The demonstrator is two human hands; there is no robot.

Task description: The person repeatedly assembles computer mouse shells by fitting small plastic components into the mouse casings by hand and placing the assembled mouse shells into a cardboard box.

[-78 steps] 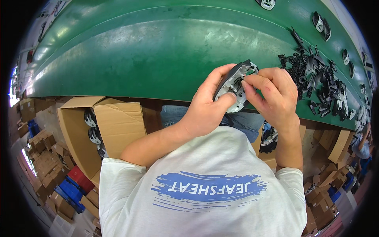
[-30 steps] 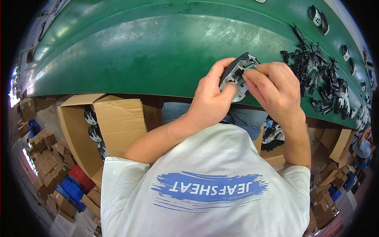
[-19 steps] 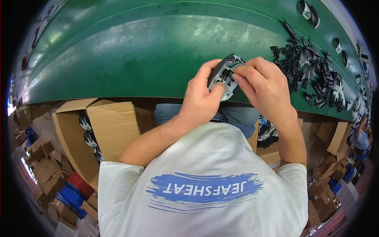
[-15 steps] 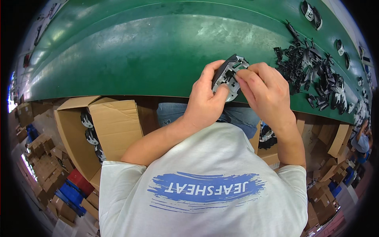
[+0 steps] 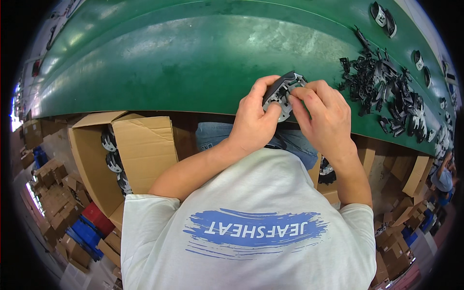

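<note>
Green matte belt (image 5: 193,63) curves behind. Both hands, left hand (image 5: 254,121) and right hand (image 5: 325,116), grip a grey moulded plastic shell (image 5: 280,92). Fingers hide its lower half.

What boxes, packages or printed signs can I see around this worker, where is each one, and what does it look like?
Open cardboard box: left of the person, below the green table; brown, flaps up, dark round parts inside.
Small cardboard boxes: stacked on the floor, far left; brown.
Blue and red crates: lower left, beside the open box.
More cardboard boxes: right, under the table edge; brown.
Printed shirt design: blue brushstroke patch on the white shirt.
</note>
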